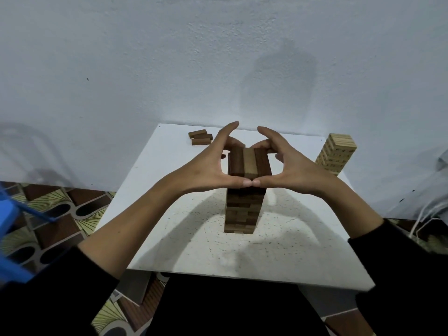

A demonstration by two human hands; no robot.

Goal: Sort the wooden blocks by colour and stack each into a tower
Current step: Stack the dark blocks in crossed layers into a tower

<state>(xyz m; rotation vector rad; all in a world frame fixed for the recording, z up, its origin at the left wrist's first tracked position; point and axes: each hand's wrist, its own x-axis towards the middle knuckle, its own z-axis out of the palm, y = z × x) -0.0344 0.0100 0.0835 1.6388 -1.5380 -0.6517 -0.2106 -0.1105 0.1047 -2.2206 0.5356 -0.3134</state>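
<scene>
Both hands frame the tower top: left hand [206,163] and right hand [291,166] press straight fingers against its sides, thumbs touching tip to tip at the near edge. Dark tower [243,204] stands mid-table [184,238], smooth rectangular blocks, one paler strip on top. Far fingertips are hidden behind it. Pale tower [335,154] at two o'clock; three loose blocks [200,137] at eleven.

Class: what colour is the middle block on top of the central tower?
Light tan middle block, between two dark brown ones; head view.
</scene>
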